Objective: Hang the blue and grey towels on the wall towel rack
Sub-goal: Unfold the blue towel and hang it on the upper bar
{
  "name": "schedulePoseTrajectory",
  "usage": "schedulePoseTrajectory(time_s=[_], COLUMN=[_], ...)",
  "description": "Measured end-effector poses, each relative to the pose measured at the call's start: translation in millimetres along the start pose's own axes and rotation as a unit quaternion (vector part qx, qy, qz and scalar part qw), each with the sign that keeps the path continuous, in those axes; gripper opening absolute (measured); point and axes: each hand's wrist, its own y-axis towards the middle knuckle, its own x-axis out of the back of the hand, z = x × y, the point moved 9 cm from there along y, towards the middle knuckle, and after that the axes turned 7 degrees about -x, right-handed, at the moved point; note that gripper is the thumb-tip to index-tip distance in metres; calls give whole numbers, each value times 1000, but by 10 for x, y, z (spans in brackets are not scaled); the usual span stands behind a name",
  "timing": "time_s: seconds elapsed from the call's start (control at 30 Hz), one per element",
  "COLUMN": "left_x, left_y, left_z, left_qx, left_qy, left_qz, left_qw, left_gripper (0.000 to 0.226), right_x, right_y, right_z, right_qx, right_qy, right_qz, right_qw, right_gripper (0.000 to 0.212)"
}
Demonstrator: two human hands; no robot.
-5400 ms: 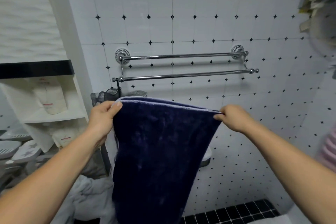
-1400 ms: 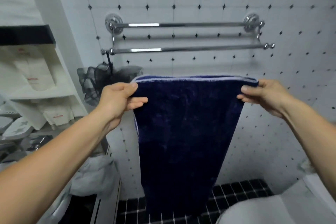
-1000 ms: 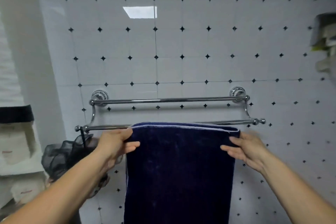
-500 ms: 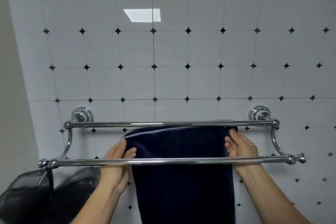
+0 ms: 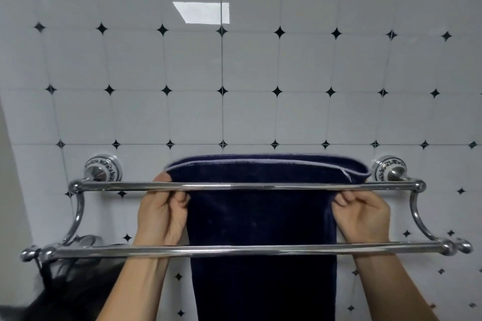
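Observation:
A dark blue towel [image 5: 260, 221] rises between the two chrome bars of the wall towel rack [image 5: 234, 186]. Its folded top edge pokes up behind the upper, rear bar, and the rest hangs down behind the lower, front bar [image 5: 234, 251]. My left hand [image 5: 161, 214] pinches the towel's left edge just under the upper bar. My right hand [image 5: 365, 214] grips its right edge at the same height. Both wrists pass behind the front bar. No grey towel is in view.
The rack is fixed to a white tiled wall with small black diamonds by two patterned round mounts [image 5: 103, 168]. A black mesh pouf [image 5: 70, 284] hangs from the left end of the lower bar. A plain wall edge lies at far left.
Both hands have lifted the towel higher. Its top edge, which was level with the rear bar, now stands above it. The camera has moved closer to the rack.

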Motion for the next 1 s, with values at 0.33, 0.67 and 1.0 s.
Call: schedulePoseTrajectory(time_s=[0.33, 0.67, 1.0], left_x=[-240, -65, 268], left_y=[-56, -36, -411], left_z=[-48, -88, -115], left_qx=[-53, -147, -214], left_qy=[-59, 58, 216], left_qz=[81, -4, -185], left_qw=[994, 987, 935], left_gripper=[26, 30, 37], right_x=[-348, -39, 120], right_y=[-17, -59, -363], right_z=[75, 234, 237], right_qx=[42, 155, 183], right_qy=[-41, -167, -327], right_qz=[91, -61, -208], right_qw=[994, 972, 904], right_gripper=[37, 22, 50])
